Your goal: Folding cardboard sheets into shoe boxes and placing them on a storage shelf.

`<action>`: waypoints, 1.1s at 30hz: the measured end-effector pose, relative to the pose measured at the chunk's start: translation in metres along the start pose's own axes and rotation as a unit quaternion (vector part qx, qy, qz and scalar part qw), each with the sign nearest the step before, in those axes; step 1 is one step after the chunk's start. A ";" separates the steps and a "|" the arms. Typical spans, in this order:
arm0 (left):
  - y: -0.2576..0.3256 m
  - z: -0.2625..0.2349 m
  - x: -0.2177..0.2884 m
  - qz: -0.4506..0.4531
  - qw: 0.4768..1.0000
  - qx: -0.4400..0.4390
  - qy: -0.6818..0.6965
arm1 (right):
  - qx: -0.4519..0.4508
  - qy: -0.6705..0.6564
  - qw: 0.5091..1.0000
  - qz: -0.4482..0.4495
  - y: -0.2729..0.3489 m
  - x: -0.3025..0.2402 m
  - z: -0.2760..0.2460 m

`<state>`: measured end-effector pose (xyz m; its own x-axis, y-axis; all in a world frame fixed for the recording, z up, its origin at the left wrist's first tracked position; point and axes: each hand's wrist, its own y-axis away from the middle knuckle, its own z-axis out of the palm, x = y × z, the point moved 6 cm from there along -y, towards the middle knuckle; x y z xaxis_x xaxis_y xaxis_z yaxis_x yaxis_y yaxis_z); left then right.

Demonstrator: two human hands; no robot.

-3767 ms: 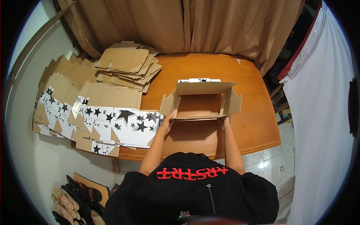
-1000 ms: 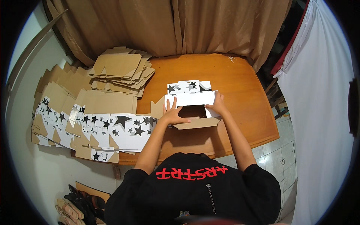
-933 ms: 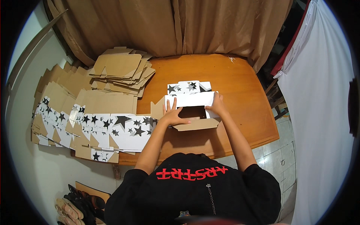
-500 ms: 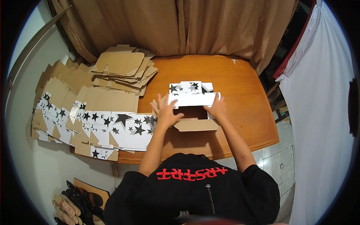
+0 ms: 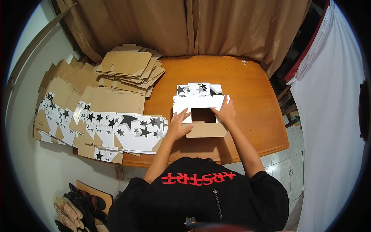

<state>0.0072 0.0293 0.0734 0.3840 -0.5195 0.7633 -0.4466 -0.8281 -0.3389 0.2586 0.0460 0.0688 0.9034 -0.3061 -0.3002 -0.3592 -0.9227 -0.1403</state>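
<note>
The star-printed cardboard box (image 5: pixel 199 104) is sitting half-folded on the wooden table (image 5: pixel 247 89), just in front of me. I am pressing my left hand (image 5: pixel 178 125) open-fingered on its left side, while my right hand (image 5: pixel 225 112) is lying flat on its right flap. Flat star-printed blanks (image 5: pixel 116 129) are lying stacked to my left.

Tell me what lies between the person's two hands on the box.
In the head view, the box's open brown cavity lies between the left hand and right hand, with its white star-printed panel behind.
</note>
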 end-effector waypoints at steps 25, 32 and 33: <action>0.005 -0.004 -0.018 -0.085 0.985 -0.104 0.105 | -0.107 -0.309 0.938 0.117 -0.036 0.042 0.034; -0.030 -0.004 -0.024 -0.118 0.981 0.150 -0.016 | -0.140 -0.458 0.876 0.060 -0.036 0.040 0.039; -0.032 -0.004 -0.025 -0.144 0.974 0.172 -0.032 | -0.102 -0.320 0.938 0.079 -0.029 0.035 0.027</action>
<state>0.0088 0.0694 0.0676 0.5082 -0.2576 0.8218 -0.0199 -0.9575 -0.2878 0.2947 0.0683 0.0368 0.4931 -0.2991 -0.8170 -0.3650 -0.9235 0.1178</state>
